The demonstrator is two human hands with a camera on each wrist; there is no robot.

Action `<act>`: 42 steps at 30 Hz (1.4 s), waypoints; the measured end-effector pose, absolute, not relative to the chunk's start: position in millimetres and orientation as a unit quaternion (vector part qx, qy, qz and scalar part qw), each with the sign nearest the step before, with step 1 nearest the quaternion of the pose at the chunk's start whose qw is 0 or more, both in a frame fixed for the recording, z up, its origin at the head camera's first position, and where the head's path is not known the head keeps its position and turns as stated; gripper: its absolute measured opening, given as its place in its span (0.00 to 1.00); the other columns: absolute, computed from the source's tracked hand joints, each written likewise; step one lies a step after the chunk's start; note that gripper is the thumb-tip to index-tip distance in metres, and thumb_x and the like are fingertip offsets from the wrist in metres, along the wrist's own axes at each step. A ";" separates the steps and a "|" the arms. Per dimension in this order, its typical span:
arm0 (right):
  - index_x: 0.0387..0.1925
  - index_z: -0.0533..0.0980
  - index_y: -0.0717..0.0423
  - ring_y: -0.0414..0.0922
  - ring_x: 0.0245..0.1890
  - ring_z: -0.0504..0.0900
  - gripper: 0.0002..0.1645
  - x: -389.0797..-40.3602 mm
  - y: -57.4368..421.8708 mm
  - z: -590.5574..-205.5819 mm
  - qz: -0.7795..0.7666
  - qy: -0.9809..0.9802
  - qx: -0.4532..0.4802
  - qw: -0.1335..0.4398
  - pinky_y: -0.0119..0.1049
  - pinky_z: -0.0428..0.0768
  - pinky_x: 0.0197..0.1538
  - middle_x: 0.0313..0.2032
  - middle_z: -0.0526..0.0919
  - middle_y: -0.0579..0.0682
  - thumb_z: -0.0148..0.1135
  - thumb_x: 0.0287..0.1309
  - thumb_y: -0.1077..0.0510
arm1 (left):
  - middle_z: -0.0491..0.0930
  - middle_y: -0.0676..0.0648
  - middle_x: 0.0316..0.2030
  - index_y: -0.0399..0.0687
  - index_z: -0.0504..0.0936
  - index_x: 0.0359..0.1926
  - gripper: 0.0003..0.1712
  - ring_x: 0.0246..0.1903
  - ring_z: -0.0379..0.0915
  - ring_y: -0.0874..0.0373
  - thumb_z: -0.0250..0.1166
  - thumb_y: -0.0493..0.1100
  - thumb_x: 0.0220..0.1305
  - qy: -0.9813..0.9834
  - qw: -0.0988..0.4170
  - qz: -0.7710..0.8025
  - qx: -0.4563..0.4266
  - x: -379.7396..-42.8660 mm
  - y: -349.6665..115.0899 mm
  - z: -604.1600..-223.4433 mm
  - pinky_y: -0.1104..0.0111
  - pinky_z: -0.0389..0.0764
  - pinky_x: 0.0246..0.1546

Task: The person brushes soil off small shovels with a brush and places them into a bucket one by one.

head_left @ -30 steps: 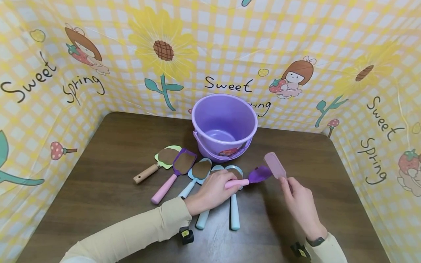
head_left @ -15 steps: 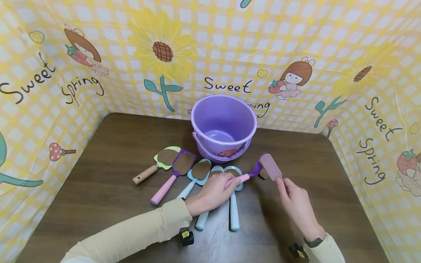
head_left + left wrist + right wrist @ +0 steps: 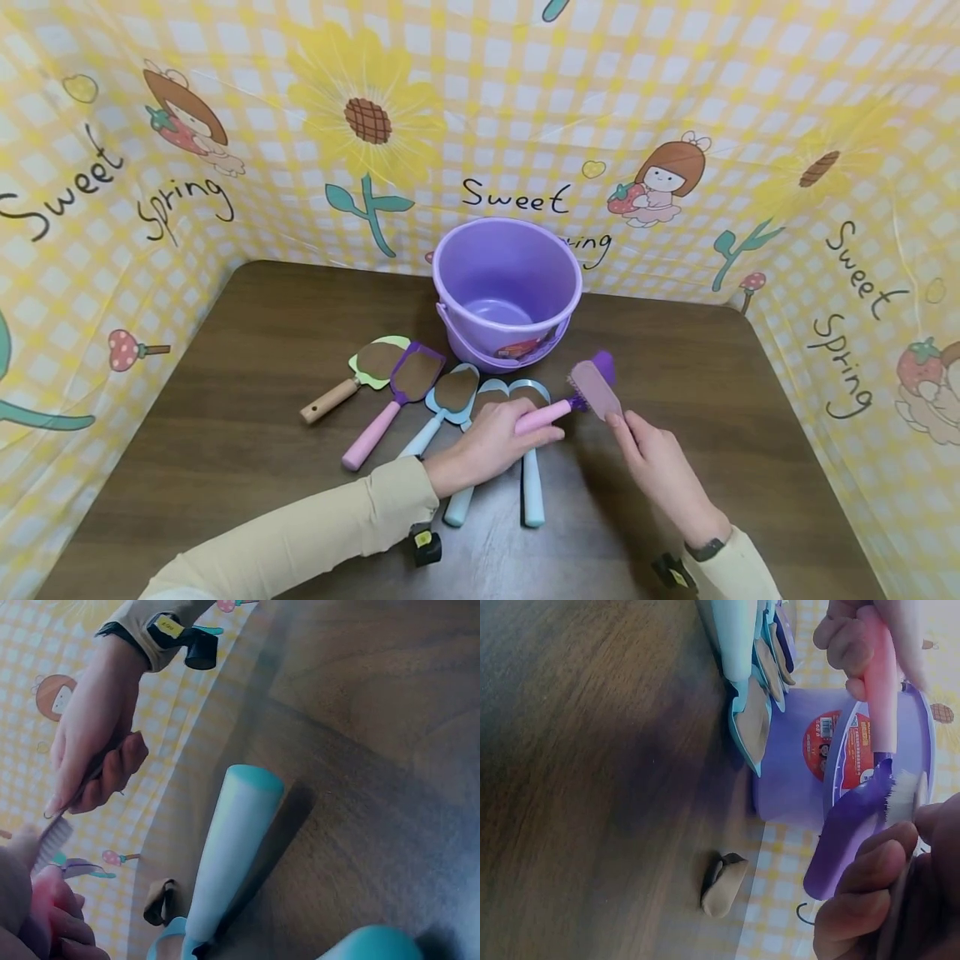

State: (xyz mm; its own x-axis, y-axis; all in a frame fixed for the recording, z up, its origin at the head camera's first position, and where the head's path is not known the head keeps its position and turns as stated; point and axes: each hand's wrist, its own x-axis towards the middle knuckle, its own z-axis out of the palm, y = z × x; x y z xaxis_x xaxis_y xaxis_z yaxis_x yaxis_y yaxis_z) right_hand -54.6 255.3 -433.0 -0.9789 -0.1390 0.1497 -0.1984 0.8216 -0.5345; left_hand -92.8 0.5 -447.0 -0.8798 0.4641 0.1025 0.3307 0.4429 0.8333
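Note:
My left hand (image 3: pixel 491 437) grips the pink handle of a small shovel (image 3: pixel 602 367) with a purple blade, held above the table. In my right hand (image 3: pixel 663 462) is a pink brush (image 3: pixel 596 390), gripped by its handle. The right wrist view shows its white bristles (image 3: pixel 902 796) at the neck of the purple blade. Beneath my left arm and hand lie several light blue shovels (image 3: pixel 532 492), partly hidden by it.
A purple bucket (image 3: pixel 467 340) stands upright behind the shovels. To the left lie a green shovel with a wooden handle (image 3: pixel 330 402) and a purple one with a pink handle (image 3: pixel 372 435). A curled brown piece (image 3: pixel 725 891) lies on the table (image 3: pixel 712 400).
The brush has moved left and slightly down, from the blade's end to its neck. My left hand has turned the shovel, and its blade now tilts upward.

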 end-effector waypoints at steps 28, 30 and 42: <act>0.26 0.66 0.53 0.40 0.18 0.62 0.22 -59.6 267.2 -440.5 0.277 -0.957 0.051 0.064 0.35 0.63 0.24 0.19 0.60 0.43 0.51 0.81 0.52 | 0.64 0.56 0.18 0.50 0.76 0.29 0.20 0.18 0.62 0.63 0.61 0.55 0.77 0.852 0.047 0.452 0.262 -93.2 0.8 -449.8 0.70 0.65 0.21; 0.26 0.65 0.55 0.43 0.19 0.64 0.23 -61.6 270.2 -441.0 0.265 -0.961 0.034 0.069 0.37 0.64 0.25 0.19 0.60 0.44 0.50 0.82 0.51 | 0.64 0.57 0.18 0.51 0.76 0.28 0.18 0.18 0.61 0.63 0.62 0.53 0.76 0.858 0.059 0.442 0.254 -92.3 1.4 -447.7 0.71 0.64 0.22; 0.28 0.67 0.53 0.41 0.19 0.64 0.21 -60.8 269.2 -442.3 0.307 -0.950 0.045 0.028 0.34 0.64 0.24 0.20 0.61 0.43 0.52 0.81 0.48 | 0.64 0.55 0.18 0.51 0.74 0.28 0.19 0.19 0.62 0.62 0.60 0.52 0.77 0.874 0.053 0.412 0.252 -90.9 6.2 -447.1 0.70 0.64 0.22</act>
State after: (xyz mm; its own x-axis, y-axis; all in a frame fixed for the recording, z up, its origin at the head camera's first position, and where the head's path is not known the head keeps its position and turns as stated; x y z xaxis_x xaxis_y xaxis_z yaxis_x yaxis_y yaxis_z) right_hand -60.8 269.2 -442.3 -0.9944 -0.0677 0.0810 -0.1024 0.8071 -0.5814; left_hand -90.9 6.2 -447.1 -0.8673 0.4844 0.1142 0.3963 0.5333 0.7473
